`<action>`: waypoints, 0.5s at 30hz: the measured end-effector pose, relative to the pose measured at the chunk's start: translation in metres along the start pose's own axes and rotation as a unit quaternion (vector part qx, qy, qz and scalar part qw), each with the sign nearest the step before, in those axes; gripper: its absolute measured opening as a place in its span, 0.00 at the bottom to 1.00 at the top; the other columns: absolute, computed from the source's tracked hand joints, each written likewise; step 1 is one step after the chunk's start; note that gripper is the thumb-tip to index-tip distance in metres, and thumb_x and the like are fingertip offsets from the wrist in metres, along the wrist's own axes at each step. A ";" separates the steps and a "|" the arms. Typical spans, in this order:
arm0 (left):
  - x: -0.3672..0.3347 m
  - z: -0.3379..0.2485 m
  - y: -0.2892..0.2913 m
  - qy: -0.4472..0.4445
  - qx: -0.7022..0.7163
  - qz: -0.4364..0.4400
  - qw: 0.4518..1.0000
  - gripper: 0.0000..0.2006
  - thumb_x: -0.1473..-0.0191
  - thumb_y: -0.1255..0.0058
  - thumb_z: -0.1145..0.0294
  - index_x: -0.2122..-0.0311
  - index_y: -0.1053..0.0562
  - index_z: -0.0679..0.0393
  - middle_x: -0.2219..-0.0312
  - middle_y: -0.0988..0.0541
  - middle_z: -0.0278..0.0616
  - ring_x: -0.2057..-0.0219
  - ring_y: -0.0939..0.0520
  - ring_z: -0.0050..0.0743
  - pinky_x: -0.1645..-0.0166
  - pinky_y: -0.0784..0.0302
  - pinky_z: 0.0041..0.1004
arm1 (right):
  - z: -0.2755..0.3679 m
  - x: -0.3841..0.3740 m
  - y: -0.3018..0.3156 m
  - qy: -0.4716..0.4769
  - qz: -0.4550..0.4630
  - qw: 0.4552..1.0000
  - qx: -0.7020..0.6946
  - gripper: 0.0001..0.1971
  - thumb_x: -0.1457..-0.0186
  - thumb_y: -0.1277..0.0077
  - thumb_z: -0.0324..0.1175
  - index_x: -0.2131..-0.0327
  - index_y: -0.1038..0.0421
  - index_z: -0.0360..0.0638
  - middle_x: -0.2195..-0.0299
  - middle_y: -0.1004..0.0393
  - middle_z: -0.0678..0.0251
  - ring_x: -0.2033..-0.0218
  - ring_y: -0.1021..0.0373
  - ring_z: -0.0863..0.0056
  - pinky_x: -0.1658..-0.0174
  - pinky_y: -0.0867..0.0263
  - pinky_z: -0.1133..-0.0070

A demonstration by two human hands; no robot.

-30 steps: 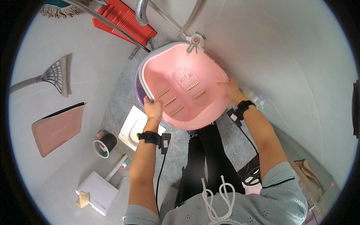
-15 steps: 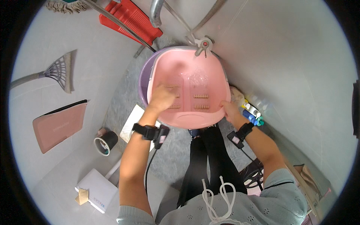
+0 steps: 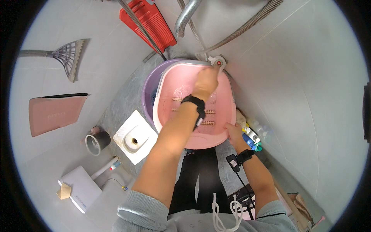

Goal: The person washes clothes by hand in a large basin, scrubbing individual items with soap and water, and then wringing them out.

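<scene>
In the head view, the left hand (image 3: pixel 206 81) reaches across the pink foot basin (image 3: pixel 185 112), fingers curled around the grey tap handle (image 3: pixel 216 63) at its far rim. The right hand (image 3: pixel 234 133) grips the basin's near right edge, fingers closed over it, just beside a cluster of small bottles (image 3: pixel 251 135); the basin sits inside a purple tub (image 3: pixel 148 96).

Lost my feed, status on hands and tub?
Left hand at grey tap handle. Right hand gripping pink plastic tub rim. Bottles crowd right side.
</scene>
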State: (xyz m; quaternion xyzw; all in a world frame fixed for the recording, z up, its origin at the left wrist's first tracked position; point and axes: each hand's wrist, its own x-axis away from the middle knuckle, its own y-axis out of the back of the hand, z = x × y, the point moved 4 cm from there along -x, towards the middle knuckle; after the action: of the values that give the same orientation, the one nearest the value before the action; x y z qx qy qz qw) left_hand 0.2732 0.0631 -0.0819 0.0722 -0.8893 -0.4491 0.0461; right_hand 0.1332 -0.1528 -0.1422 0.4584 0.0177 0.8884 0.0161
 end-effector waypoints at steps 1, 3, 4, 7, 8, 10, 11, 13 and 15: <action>-0.004 0.005 0.004 0.002 0.002 -0.003 1.000 0.08 0.56 0.56 0.76 0.68 0.28 0.57 0.73 0.23 0.50 0.70 0.23 0.50 0.64 0.27 0.38 | -0.003 -0.007 0.006 0.021 0.006 0.999 -0.023 0.14 0.61 0.51 0.24 0.66 0.32 0.30 0.71 0.28 0.63 0.73 0.31 0.75 0.72 0.35 0.80; -0.015 0.017 0.015 -0.038 0.031 0.068 0.997 0.07 0.57 0.56 0.77 0.71 0.28 0.56 0.73 0.23 0.48 0.69 0.23 0.48 0.64 0.28 0.37 | -0.014 -0.023 0.014 0.018 0.014 1.000 -0.002 0.15 0.61 0.51 0.24 0.65 0.32 0.29 0.70 0.28 0.62 0.71 0.30 0.74 0.70 0.35 0.80; -0.020 0.017 0.021 -0.041 0.009 0.124 0.991 0.08 0.57 0.54 0.74 0.68 0.27 0.55 0.71 0.23 0.47 0.67 0.23 0.47 0.61 0.28 0.37 | -0.016 -0.023 0.016 0.010 0.020 1.000 0.018 0.16 0.61 0.51 0.24 0.64 0.32 0.28 0.69 0.28 0.61 0.70 0.30 0.73 0.69 0.34 0.80; -0.008 0.018 0.039 0.005 0.077 0.143 0.987 0.12 0.59 0.48 0.70 0.64 0.26 0.53 0.68 0.23 0.49 0.63 0.24 0.47 0.57 0.29 0.35 | -0.013 -0.020 0.010 0.014 0.016 0.997 0.074 0.16 0.62 0.52 0.23 0.64 0.32 0.28 0.69 0.28 0.60 0.70 0.30 0.73 0.69 0.34 0.80; 0.006 0.024 0.050 -0.009 0.091 0.133 0.987 0.20 0.61 0.44 0.66 0.58 0.28 0.52 0.65 0.24 0.51 0.60 0.25 0.48 0.55 0.30 0.34 | -0.014 -0.021 0.006 0.008 0.020 0.996 0.082 0.16 0.62 0.52 0.23 0.64 0.32 0.28 0.69 0.28 0.60 0.70 0.30 0.73 0.69 0.34 0.80; 0.046 0.031 0.073 0.081 0.038 0.138 0.986 0.30 0.62 0.43 0.62 0.49 0.36 0.48 0.55 0.29 0.51 0.52 0.30 0.49 0.49 0.36 0.42 | -0.014 -0.028 0.004 0.009 -0.009 0.990 0.140 0.16 0.63 0.52 0.24 0.66 0.31 0.27 0.69 0.27 0.60 0.71 0.30 0.71 0.69 0.35 0.79; 0.079 0.051 0.088 0.146 0.001 0.121 0.982 0.33 0.60 0.44 0.59 0.46 0.40 0.48 0.50 0.34 0.51 0.47 0.36 0.51 0.45 0.41 0.44 | -0.014 -0.025 -0.008 0.006 0.003 0.989 0.147 0.16 0.63 0.52 0.24 0.66 0.31 0.27 0.69 0.27 0.60 0.71 0.30 0.71 0.69 0.35 0.79; 0.177 0.125 0.095 0.236 -0.054 0.025 0.970 0.41 0.58 0.45 0.55 0.43 0.49 0.62 0.47 0.40 0.56 0.47 0.38 0.55 0.43 0.45 0.41 | -0.011 -0.014 -0.048 0.020 0.034 0.976 0.215 0.15 0.65 0.51 0.24 0.68 0.29 0.27 0.69 0.27 0.59 0.71 0.29 0.69 0.69 0.35 0.77; 0.281 0.168 0.091 0.491 -0.005 0.127 0.862 0.50 0.56 0.47 0.49 0.41 0.62 0.69 0.48 0.43 0.66 0.45 0.40 0.57 0.41 0.46 0.39 | -0.015 -0.002 -0.082 0.014 0.061 0.955 0.289 0.16 0.65 0.50 0.26 0.68 0.29 0.28 0.70 0.26 0.57 0.70 0.29 0.68 0.68 0.35 0.77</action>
State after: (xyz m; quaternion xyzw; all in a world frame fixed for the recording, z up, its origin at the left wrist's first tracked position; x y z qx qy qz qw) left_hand -0.0361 0.2021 -0.1033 0.1694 -0.7507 -0.3496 0.5343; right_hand 0.1230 -0.0710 -0.1560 0.4310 0.2462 0.8510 -0.1715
